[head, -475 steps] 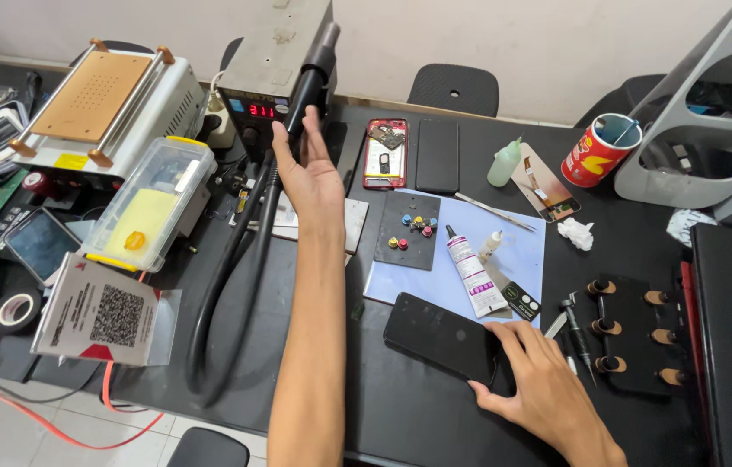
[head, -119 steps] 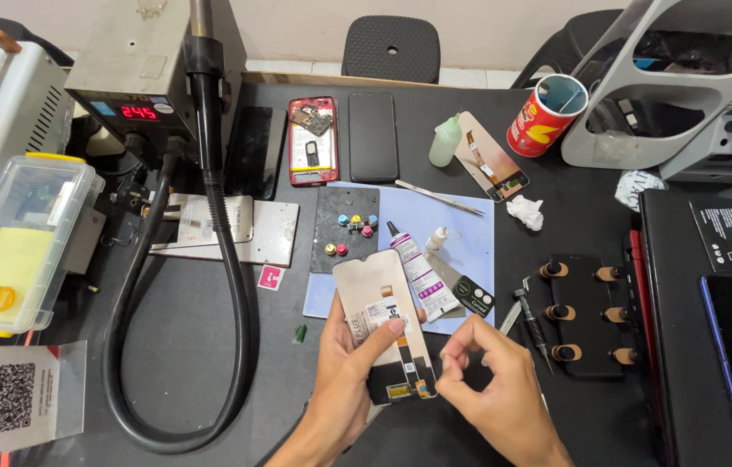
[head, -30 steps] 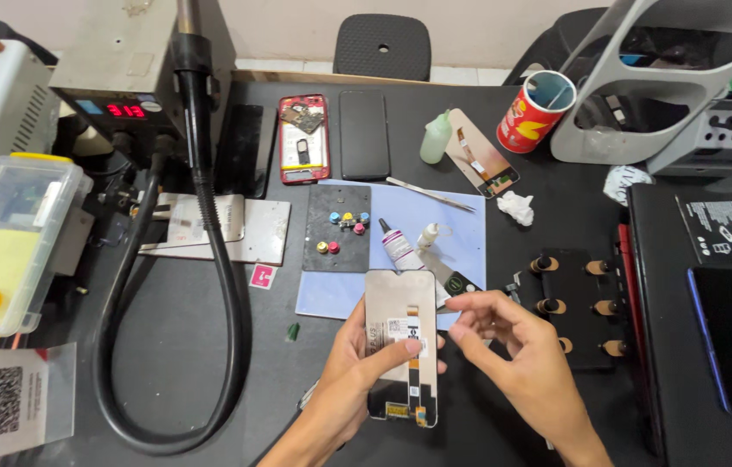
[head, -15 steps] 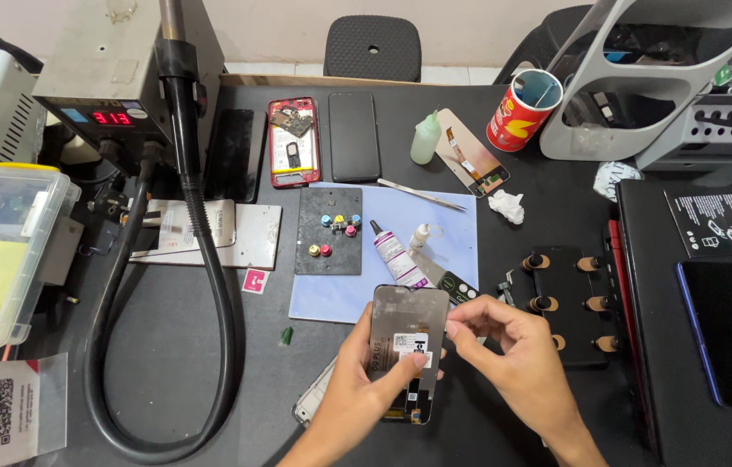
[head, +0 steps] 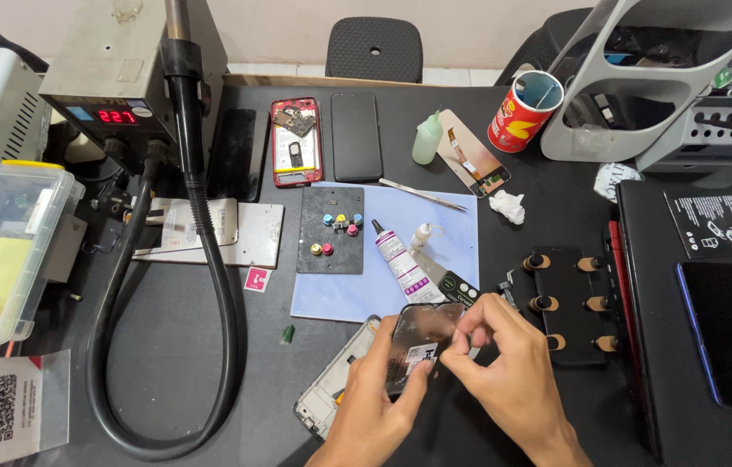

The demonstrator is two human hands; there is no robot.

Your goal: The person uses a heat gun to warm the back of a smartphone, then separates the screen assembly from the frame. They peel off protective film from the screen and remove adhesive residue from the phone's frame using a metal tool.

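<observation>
My left hand holds a phone screen panel by its lower edge, back side up, above the near part of the black table. My right hand pinches at the panel's right edge with thumb and forefinger. A phone frame with a pale inside lies flat under my left hand. A glue tube lies on the light blue mat just beyond the panel.
A hot air station with a thick black hose stands at the left. A red opened phone, a dark phone, a small black pad with coloured pieces, a red can and a black clamp jig lie around.
Both hands have kept hold of the panel and drawn slightly nearer. The view shifted a little, so the table items appear higher and further right.
</observation>
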